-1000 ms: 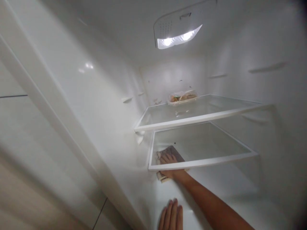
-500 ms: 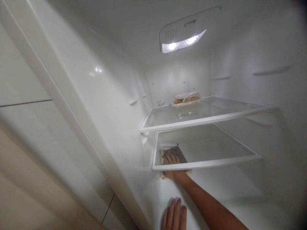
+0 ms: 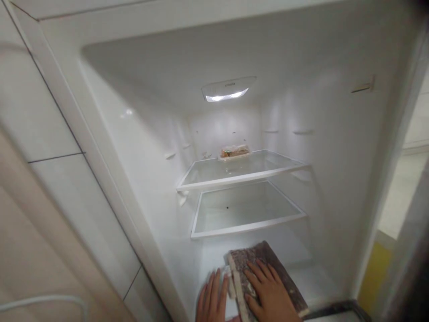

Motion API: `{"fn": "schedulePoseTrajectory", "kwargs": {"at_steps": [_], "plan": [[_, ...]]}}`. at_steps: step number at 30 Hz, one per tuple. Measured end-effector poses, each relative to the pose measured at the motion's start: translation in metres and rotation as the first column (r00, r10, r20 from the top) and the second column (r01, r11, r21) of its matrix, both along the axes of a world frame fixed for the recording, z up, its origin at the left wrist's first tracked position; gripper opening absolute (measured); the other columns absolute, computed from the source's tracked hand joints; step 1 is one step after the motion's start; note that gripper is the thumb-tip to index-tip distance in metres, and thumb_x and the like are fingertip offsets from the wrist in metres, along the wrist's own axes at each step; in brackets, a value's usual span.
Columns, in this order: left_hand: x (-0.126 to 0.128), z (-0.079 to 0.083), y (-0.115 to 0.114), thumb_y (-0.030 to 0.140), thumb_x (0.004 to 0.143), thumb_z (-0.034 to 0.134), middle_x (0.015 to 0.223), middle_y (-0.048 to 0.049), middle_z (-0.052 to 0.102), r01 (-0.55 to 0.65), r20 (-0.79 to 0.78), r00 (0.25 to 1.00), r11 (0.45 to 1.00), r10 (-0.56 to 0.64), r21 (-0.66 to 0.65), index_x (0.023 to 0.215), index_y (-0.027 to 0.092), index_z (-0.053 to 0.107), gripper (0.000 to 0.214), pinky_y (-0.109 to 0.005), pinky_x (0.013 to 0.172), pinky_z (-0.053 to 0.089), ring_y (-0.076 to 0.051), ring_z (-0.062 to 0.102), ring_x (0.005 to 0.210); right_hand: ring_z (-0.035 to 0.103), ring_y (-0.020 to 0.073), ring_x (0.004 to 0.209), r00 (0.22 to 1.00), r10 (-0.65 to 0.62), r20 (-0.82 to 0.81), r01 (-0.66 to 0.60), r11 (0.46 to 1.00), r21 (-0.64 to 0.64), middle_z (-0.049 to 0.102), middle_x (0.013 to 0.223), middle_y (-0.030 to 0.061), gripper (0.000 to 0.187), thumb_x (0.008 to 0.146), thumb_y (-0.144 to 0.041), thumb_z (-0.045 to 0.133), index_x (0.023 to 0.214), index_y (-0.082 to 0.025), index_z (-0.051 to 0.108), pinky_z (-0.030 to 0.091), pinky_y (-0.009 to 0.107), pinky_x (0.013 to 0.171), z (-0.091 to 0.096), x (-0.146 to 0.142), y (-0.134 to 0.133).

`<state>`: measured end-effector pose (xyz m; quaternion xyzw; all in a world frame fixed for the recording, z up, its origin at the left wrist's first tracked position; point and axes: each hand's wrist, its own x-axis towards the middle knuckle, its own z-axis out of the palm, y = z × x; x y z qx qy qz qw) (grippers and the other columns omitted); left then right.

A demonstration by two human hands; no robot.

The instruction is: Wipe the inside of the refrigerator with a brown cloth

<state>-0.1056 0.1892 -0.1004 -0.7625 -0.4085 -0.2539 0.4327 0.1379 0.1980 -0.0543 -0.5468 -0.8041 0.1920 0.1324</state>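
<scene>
one tray (image 3: pixel 235 157), food (image 3: pixel 229 153) inside, on fridge shelf (image 3: pixel 241 171); right hand (image 3: pixel 270 290) spread on cloth (image 3: pixel 246 258); left hand (image 3: pixel 212 297) flat

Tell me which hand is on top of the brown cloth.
The right hand: it is spread over the top of the brown cloth. The left hand is beside the cloth's pale edge instead.

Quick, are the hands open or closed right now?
Left hand: open, beside the folded cloth.
Right hand: open, spread over the top of the cloth.
</scene>
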Motion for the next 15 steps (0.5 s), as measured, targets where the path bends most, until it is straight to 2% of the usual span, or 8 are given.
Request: {"fn": "schedulePoseTrajectory", "kwargs": {"at_steps": [3, 5, 7, 11, 15], "plan": [[-0.003, 0.007, 0.002, 0.076, 0.082, 0.050, 0.119, -0.0106, 0.076, 0.051, -0.064, 0.997, 0.998, -0.048, 0.040, 0.119, 0.017, 0.071, 0.073, -0.032, 0.091, 0.049, -0.023, 0.066, 0.113, 0.031, 0.0340, 0.151, 0.975, -0.212, 0.064, 0.207, 0.975, 0.084, 0.039, 0.160, -0.0012, 0.062, 0.092, -0.058, 0.042, 0.148, -0.035, 0.048, 0.020, 0.060, 0.124, -0.016, 0.045, -0.009], [-0.004, 0.009, 0.004, 0.072, 0.084, 0.052, 0.115, -0.0083, 0.078, 0.068, -0.082, 0.995, 0.996, -0.063, 0.050, 0.115, 0.018, 0.073, 0.065, -0.029, 0.089, 0.049, -0.021, 0.068, 0.107, 0.035, 0.0340, 0.148, 0.936, -0.342, 0.082, 0.324, 0.929, 0.180, 0.043, 0.158, 0.0013, 0.060, 0.092, -0.056, 0.042, 0.146, -0.032, 0.052, 0.024, 0.059, 0.123, -0.026, 0.067, -0.005], [-0.005, 0.009, 0.005, 0.069, 0.084, 0.054, 0.110, -0.0058, 0.079, 0.088, -0.104, 0.991, 0.994, -0.082, 0.064, 0.111, 0.020, 0.074, 0.059, -0.029, 0.086, 0.049, -0.019, 0.069, 0.102, 0.039, 0.0346, 0.146, 0.903, -0.420, 0.091, 0.389, 0.888, 0.244, 0.047, 0.156, 0.0044, 0.059, 0.092, -0.053, 0.043, 0.144, -0.028, 0.055, 0.027, 0.058, 0.121, -0.032, 0.079, 0.006], [-0.009, 0.004, 0.011, 0.071, 0.083, 0.054, 0.108, -0.0035, 0.080, 0.110, -0.149, 0.984, 0.991, -0.099, 0.074, 0.109, 0.022, 0.074, 0.059, -0.029, 0.084, 0.049, -0.018, 0.070, 0.099, 0.042, 0.0344, 0.143, 0.882, -0.464, 0.079, 0.426, 0.859, 0.284, 0.049, 0.154, 0.0078, 0.056, 0.091, -0.046, 0.044, 0.142, -0.024, 0.057, 0.033, 0.055, 0.115, -0.030, 0.079, 0.048], [-0.017, -0.009, 0.017, 0.073, 0.085, 0.049, 0.111, -0.0036, 0.080, 0.124, -0.179, 0.978, 0.990, -0.111, 0.061, 0.113, 0.021, 0.073, 0.064, -0.029, 0.081, 0.051, -0.018, 0.070, 0.100, 0.050, 0.0332, 0.134, 0.905, -0.423, 0.036, 0.381, 0.846, 0.373, 0.058, 0.145, 0.0131, 0.050, 0.091, -0.039, 0.050, 0.135, -0.019, 0.062, 0.037, 0.051, 0.111, -0.023, 0.075, 0.104]]}}
